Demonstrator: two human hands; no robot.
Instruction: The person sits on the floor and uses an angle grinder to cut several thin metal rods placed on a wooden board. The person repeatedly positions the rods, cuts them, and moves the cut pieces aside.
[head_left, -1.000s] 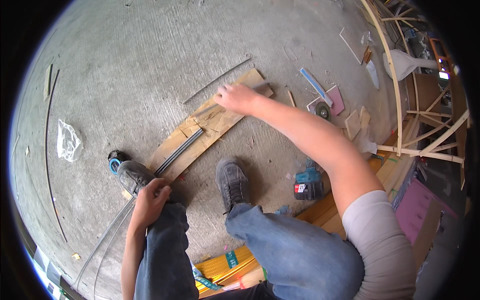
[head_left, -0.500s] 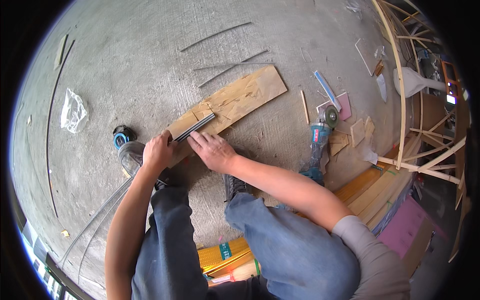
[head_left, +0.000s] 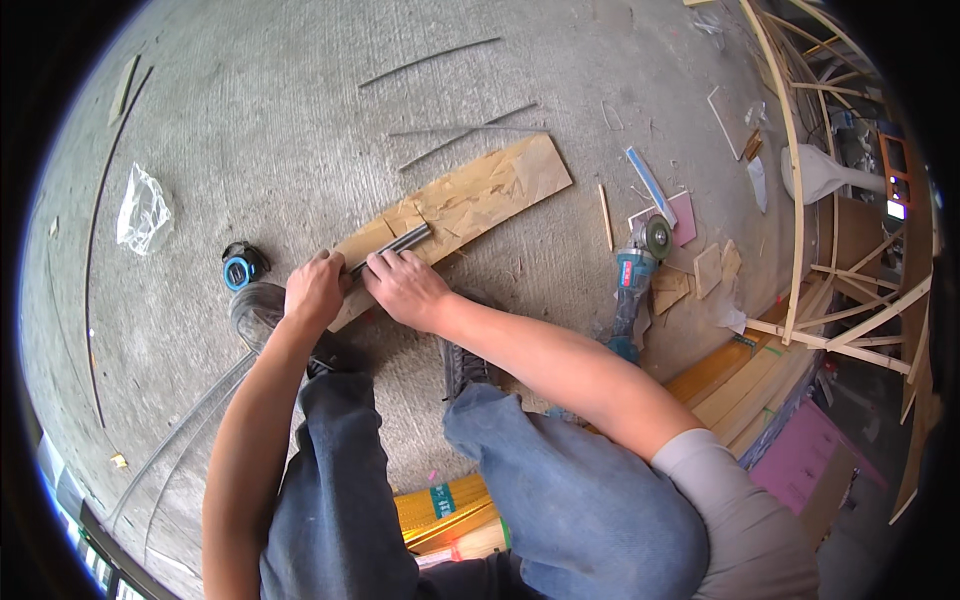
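A few thin grey metal rods [head_left: 410, 238] lie side by side, with their ends over a long wooden board [head_left: 490, 195] on the concrete floor. My left hand [head_left: 316, 290] is closed round them at the board's near end. Just to its right, my right hand [head_left: 408, 290] curls its fingers over the same rods, thumb side hidden. Long thin rod lengths [head_left: 190, 428] run out to the lower left past my shoe. Beyond the board lie several loose cut rods [head_left: 430, 62].
A blue and black tape measure [head_left: 240, 268] sits by my left shoe. An angle grinder [head_left: 636, 270] lies at the right near wood scraps [head_left: 708, 270]. Clear plastic [head_left: 145, 210] is at the left. Timber [head_left: 730, 400] and a wooden frame [head_left: 795, 230] stand along the right.
My right hand has shifted left and up, and its fingers now curl over the rods rather than resting at their side. The rods look turned and packed closer. My left hand stays closed.
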